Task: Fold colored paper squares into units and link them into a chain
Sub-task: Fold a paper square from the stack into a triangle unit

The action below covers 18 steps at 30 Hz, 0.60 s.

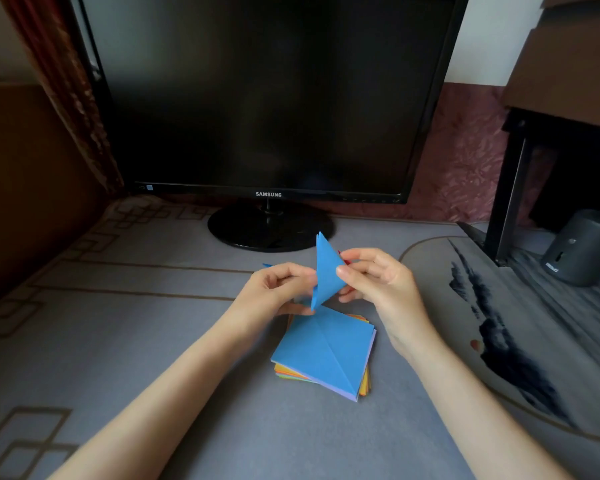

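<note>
Two bare forearms come in from the bottom edge and meet above a stack of coloured paper squares lying on the grey surface. Its top sheet is blue with a diagonal crease, and orange, yellow and lilac edges show beneath. Just above the stack, off the surface, both hands hold a blue piece folded to a narrow shape, one tip up and one down. The left hand has its fingers curled, pinching the piece at its left edge. The right hand pinches the right edge between thumb and forefinger, the other fingers loosely bent behind. A sliver of red paper shows behind the right hand and a blue tip past the left knuckles; what they belong to is hidden. Behind stands a dark monitor on a round foot. At right lie an ink-painted mat, partly cut off, and a grey cylinder beside a black stand.
</note>
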Each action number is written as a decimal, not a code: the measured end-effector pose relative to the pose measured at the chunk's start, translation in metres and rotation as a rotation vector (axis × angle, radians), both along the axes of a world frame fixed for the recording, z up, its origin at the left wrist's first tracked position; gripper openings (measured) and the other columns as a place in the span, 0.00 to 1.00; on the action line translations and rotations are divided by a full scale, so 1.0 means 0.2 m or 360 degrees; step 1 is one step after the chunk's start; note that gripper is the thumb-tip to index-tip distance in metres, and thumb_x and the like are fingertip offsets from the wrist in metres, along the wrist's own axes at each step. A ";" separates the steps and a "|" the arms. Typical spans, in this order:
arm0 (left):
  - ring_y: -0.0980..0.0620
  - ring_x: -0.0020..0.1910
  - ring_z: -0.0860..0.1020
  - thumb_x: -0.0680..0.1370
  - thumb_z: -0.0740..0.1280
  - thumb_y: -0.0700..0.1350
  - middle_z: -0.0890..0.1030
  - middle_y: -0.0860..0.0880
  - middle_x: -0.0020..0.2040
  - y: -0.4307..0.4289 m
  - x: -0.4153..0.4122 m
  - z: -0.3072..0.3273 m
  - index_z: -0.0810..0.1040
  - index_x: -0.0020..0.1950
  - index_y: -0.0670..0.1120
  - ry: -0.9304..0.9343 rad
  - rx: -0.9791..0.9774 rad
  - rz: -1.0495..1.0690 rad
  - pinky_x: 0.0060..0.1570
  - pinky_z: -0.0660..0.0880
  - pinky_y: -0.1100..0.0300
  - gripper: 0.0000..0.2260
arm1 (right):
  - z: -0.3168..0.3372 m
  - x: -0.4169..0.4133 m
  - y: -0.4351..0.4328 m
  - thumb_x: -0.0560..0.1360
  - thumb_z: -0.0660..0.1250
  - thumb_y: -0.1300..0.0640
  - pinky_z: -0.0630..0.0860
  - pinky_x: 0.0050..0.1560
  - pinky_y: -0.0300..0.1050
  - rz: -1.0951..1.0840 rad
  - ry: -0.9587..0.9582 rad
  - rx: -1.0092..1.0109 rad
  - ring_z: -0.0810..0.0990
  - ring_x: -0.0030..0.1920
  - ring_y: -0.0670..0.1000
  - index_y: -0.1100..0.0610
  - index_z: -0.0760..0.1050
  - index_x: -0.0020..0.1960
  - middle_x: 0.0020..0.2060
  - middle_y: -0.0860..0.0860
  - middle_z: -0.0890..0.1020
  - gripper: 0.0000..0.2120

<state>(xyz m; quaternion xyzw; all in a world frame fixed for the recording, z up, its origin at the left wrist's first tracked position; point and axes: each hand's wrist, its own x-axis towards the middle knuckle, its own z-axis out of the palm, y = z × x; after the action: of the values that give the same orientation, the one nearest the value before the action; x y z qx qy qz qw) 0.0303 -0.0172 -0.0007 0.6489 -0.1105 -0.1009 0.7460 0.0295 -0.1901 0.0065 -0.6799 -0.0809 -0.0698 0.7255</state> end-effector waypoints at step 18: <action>0.51 0.43 0.84 0.74 0.69 0.36 0.85 0.45 0.45 0.00 -0.01 0.02 0.81 0.49 0.40 -0.0215 -0.0260 0.0397 0.44 0.80 0.61 0.06 | -0.01 -0.03 0.05 0.72 0.70 0.62 0.78 0.39 0.40 0.0151 0.0158 -0.0107 0.81 0.37 0.48 0.60 0.79 0.47 0.36 0.53 0.84 0.04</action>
<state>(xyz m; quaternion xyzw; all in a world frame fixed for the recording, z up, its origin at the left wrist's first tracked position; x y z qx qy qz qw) 0.0284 -0.0167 0.0029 0.6000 -0.0870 0.0456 0.7939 0.0239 -0.1804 0.0055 -0.7018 -0.0792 0.0011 0.7079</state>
